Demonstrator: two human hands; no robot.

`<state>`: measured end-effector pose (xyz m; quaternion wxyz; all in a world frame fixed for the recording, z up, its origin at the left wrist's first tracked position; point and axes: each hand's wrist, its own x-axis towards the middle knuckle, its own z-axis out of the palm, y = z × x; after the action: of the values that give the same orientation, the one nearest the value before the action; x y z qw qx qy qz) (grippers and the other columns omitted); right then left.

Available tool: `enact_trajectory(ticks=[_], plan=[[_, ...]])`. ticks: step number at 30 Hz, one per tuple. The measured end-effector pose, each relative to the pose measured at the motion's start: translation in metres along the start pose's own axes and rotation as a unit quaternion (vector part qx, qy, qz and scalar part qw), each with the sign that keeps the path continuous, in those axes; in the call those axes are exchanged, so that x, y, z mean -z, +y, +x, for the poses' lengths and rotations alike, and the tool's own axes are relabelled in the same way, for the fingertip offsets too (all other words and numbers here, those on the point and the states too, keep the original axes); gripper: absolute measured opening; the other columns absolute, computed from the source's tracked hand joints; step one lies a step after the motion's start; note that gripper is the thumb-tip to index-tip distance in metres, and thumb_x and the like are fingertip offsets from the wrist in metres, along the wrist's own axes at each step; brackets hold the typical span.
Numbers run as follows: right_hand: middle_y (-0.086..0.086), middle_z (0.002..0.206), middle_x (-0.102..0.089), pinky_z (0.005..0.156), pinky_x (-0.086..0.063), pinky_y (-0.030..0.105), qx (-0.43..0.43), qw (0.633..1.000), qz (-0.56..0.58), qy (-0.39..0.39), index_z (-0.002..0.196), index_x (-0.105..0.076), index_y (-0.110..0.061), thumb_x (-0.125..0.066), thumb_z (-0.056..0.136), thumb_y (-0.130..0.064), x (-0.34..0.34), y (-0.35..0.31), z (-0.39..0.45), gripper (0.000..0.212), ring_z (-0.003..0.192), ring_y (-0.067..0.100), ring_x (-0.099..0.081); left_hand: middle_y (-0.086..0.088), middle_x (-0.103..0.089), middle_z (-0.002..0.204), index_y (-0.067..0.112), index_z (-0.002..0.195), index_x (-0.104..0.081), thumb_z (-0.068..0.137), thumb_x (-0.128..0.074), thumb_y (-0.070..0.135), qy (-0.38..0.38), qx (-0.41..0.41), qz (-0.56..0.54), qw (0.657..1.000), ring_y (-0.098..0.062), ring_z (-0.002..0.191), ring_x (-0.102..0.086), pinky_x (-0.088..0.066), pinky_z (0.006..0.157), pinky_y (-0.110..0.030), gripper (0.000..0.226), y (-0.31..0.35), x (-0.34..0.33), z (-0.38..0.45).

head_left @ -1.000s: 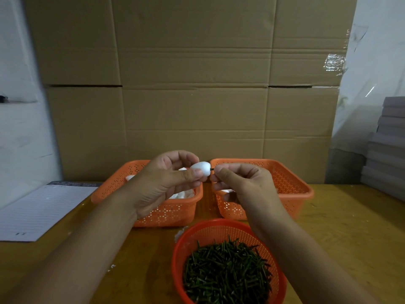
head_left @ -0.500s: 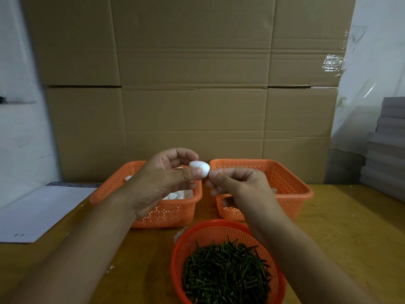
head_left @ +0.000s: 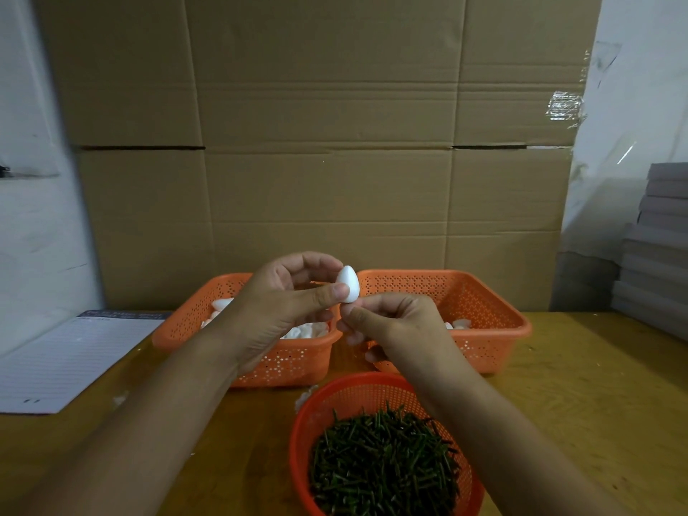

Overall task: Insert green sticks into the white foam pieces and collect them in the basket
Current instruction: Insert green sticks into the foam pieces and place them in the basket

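My left hand [head_left: 283, 299] pinches a white egg-shaped foam piece [head_left: 348, 283] between thumb and fingers, pointed end up. Just below it, my right hand [head_left: 394, 322] has thumb and fingers pinched together right under the foam's base; the green stick is hidden by the fingers. A round orange basket [head_left: 335, 396] full of green sticks [head_left: 383, 467] sits near me. Behind my hands stand two rectangular orange baskets: the left one [head_left: 186, 329] holds loose white foam pieces [head_left: 305, 331], the right one [head_left: 495, 322] holds a few white pieces [head_left: 459, 324].
A lined paper pad [head_left: 70, 359] lies at the left on the wooden table [head_left: 577, 385]. A wall of cardboard boxes [head_left: 327, 143] stands behind the baskets. A stack of grey flat boxes [head_left: 659, 240] rises at the right edge. Small white scraps [head_left: 305, 396] lie beside the round basket.
The foam piece has turned from lying sideways to pointed end up. My right hand has dropped from beside it to just under its base.
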<state>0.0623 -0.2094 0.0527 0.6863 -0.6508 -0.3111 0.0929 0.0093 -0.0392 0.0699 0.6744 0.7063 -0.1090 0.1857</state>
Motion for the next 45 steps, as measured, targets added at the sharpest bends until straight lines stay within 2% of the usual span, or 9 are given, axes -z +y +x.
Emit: enact_trajectory(ticks=[5,11,17,21,27,36,40,45], plan=[[0.003,0.074,-0.075,0.051,-0.047,0.017,0.005,1.0,0.0,-0.004,0.087,-0.076,-0.004,-0.068,0.093,-0.013,0.0015,-0.0015,-0.0005,0.013,0.063,0.007,-0.064,-0.011,-0.075,0.108,0.027,0.1,-0.076,0.07,-0.085,0.025,-0.001,0.005,-0.015,1.0,-0.02,0.092,-0.072,-0.057,0.074,-0.027,0.032,0.0005,-0.0004,0.0005],[0.002,0.078,-0.075,0.053,-0.047,0.018,-0.004,0.999,0.013,-0.03,0.09,-0.074,-0.004,-0.061,0.096,-0.014,0.0018,-0.0044,-0.0006,0.017,0.067,0.007,-0.065,-0.014,-0.074,0.112,0.017,0.11,-0.07,0.069,-0.084,0.023,-0.01,0.019,-0.06,0.998,-0.021,0.094,-0.073,-0.059,0.077,-0.029,0.044,0.0015,0.0013,0.0004],[0.001,0.079,-0.074,0.052,-0.046,0.017,-0.01,0.998,0.032,-0.046,0.086,-0.073,-0.01,-0.059,0.098,-0.014,0.0004,-0.0052,-0.0011,0.019,0.066,0.006,-0.065,-0.012,-0.074,0.109,0.017,0.107,-0.071,0.068,-0.084,0.019,-0.008,0.026,-0.098,0.995,-0.021,0.092,-0.073,-0.058,0.073,-0.027,0.042,0.0005,0.0007,0.0011],[0.0,0.075,-0.074,0.051,-0.046,0.016,-0.009,1.0,0.027,0.003,0.09,-0.074,-0.006,-0.065,0.094,-0.014,0.0006,-0.0032,0.0007,0.013,0.063,0.004,-0.064,-0.015,-0.073,0.115,0.016,0.111,-0.069,0.067,-0.084,0.022,0.007,0.027,-0.087,0.996,-0.021,0.096,-0.071,-0.058,0.073,-0.027,0.047,-0.0002,-0.0007,0.0017],[0.001,0.07,-0.074,0.048,-0.045,0.015,-0.008,0.999,0.021,0.047,0.082,-0.075,-0.008,-0.071,0.089,-0.01,0.001,-0.0024,0.0016,0.008,0.057,0.004,-0.062,-0.014,-0.072,0.116,0.015,0.112,-0.069,0.072,-0.085,0.022,0.005,0.018,-0.048,0.999,-0.02,0.096,-0.07,-0.059,0.076,-0.028,0.044,-0.0006,-0.0034,0.0004],[0.003,0.071,-0.074,0.05,-0.046,0.017,-0.001,1.0,0.015,0.024,0.082,-0.076,-0.006,-0.069,0.09,-0.011,0.0009,-0.0015,0.0003,0.011,0.061,0.008,-0.063,-0.01,-0.075,0.109,0.021,0.106,-0.073,0.074,-0.085,0.025,0.007,0.009,-0.016,1.0,-0.02,0.097,-0.072,-0.058,0.077,-0.027,0.034,-0.0009,-0.0036,-0.0001],[0.003,0.075,-0.075,0.052,-0.047,0.018,-0.007,1.0,0.015,0.002,0.085,-0.075,-0.006,-0.067,0.092,-0.012,0.002,-0.0013,-0.0001,0.012,0.065,0.008,-0.065,-0.008,-0.075,0.108,0.025,0.104,-0.076,0.078,-0.081,0.023,-0.007,0.009,-0.023,1.0,-0.02,0.096,-0.072,-0.06,0.082,-0.032,0.027,-0.0025,-0.0017,-0.0001],[0.001,0.075,-0.075,0.05,-0.046,0.017,-0.001,1.0,0.016,0.011,0.086,-0.075,-0.009,-0.068,0.091,-0.013,0.0002,-0.0011,0.0004,0.01,0.063,0.006,-0.065,-0.011,-0.074,0.111,0.023,0.106,-0.075,0.07,-0.084,0.028,0.0,0.012,-0.034,0.999,-0.023,0.098,-0.072,-0.06,0.083,-0.034,0.037,-0.0036,-0.0014,0.0014]])
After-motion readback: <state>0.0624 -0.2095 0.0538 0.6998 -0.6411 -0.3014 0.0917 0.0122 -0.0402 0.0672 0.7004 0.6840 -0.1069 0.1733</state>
